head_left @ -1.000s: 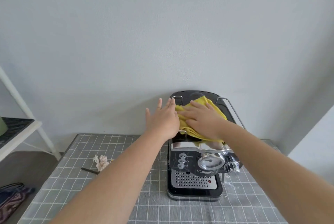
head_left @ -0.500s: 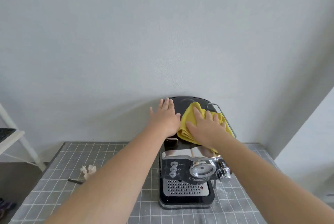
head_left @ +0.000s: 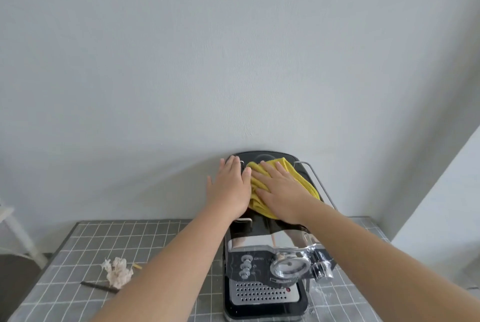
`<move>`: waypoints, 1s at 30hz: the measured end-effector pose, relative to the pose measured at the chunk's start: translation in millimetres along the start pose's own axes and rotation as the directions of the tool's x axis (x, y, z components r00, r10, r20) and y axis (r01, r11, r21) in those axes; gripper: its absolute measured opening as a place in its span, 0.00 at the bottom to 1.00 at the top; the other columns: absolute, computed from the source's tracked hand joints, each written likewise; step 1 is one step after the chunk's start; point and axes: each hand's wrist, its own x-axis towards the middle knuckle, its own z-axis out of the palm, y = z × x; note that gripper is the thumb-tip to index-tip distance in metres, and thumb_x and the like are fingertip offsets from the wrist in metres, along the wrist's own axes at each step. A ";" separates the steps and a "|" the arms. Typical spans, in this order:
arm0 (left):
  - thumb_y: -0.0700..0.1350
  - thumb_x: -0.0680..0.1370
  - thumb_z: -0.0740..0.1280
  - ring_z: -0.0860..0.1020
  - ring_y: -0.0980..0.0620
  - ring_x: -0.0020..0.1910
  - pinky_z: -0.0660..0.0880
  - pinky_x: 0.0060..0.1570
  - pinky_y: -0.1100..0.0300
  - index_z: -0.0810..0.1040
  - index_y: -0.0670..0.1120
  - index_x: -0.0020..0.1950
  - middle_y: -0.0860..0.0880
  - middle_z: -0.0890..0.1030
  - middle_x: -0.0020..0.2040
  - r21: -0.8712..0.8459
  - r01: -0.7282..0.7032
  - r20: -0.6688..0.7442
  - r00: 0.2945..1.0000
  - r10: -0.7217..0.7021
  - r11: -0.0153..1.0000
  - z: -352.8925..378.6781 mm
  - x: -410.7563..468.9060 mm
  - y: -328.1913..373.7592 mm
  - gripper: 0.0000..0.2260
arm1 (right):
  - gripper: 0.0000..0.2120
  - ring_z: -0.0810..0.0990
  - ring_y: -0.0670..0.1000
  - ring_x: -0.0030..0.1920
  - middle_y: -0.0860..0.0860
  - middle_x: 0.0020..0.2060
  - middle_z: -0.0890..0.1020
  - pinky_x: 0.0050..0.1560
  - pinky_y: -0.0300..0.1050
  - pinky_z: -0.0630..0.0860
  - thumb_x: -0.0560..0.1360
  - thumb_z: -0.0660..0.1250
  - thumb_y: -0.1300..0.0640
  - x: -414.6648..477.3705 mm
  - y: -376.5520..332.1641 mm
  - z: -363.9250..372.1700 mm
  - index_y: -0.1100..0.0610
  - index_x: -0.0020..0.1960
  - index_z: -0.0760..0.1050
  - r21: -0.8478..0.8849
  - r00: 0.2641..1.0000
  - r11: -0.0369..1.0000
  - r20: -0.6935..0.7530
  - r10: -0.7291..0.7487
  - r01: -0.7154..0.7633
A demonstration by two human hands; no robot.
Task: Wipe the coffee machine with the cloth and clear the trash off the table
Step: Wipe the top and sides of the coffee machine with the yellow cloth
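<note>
Far left first: near the left edge of the tabletop (head_left: pixel 65 267) sits the trash, a crumpled tissue (head_left: pixel 118 271) on the grey checked cover. A thin dark stick (head_left: pixel 100 286) lies along its near side and a small yellow scrap (head_left: pixel 137 266) just to its right. From there to the machine it's open checked cover, crossed only by the left forearm.

Now the left hand (head_left: pixel 231 189): flat, fingers straight, resting on the left rim of the machine's top, gripping nothing. The coffee machine (head_left: pixel 235 267) stands at the back edge, tight against the wall. It is black and chrome, with three buttons, a round gauge and a perforated drip tray (head_left: pixel 259 294) in front.

On its top, the yellow cloth (head_left: pixel 301 177) is bunched up beside the wire rail (head_left: pixel 319 181). The right hand (head_left: pixel 280 192) presses it down, palm flat, fingers spread and straight, no pinch. A narrow strip of tabletop runs right of the machine.
</note>
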 end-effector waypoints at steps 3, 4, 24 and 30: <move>0.53 0.84 0.44 0.42 0.53 0.79 0.44 0.75 0.45 0.49 0.47 0.79 0.54 0.47 0.80 0.007 -0.004 -0.008 1.000 0.004 1.000 1.0 -1.9 -1.4 0.24 | 0.30 0.46 0.61 0.77 0.59 0.77 0.50 0.76 0.56 0.47 0.80 0.47 0.46 46.8 -6.9 -0.5 0.55 0.78 0.43 -0.004 0.955 0.956 -0.057 0.292 -0.293; 0.53 0.84 0.45 0.42 0.53 0.79 0.44 0.75 0.45 0.49 0.48 0.79 0.54 0.47 0.80 0.005 -0.006 -0.009 1.000 0.006 1.000 0.9 -2.6 -1.8 0.24 | 0.30 0.48 0.62 0.77 0.59 0.77 0.53 0.76 0.57 0.47 0.80 0.46 0.46 59.7 -9.8 -1.8 0.56 0.78 0.44 -0.029 0.946 0.947 -0.059 0.319 -0.321; 0.47 0.84 0.48 0.47 0.53 0.79 0.55 0.74 0.45 0.60 0.49 0.76 0.53 0.62 0.77 -0.054 0.094 -0.257 0.961 -0.104 0.994 2.3 -14.8 -2.3 0.20 | 0.27 0.67 0.55 0.69 0.50 0.72 0.68 0.68 0.53 0.64 0.75 0.45 0.42 84.5 10.6 -20.0 0.46 0.71 0.64 -0.069 0.999 0.997 0.038 0.039 -0.036; 0.47 0.84 0.48 0.48 0.51 0.79 0.55 0.74 0.46 0.59 0.50 0.77 0.51 0.58 0.79 -0.059 0.077 -0.152 0.985 -0.085 0.995 -2.1 -14.4 -2.9 0.20 | 0.28 0.52 0.61 0.76 0.58 0.76 0.55 0.75 0.57 0.52 0.79 0.48 0.45 36.1 -8.1 -8.2 0.52 0.77 0.52 -0.074 0.982 0.980 -0.050 0.181 -0.184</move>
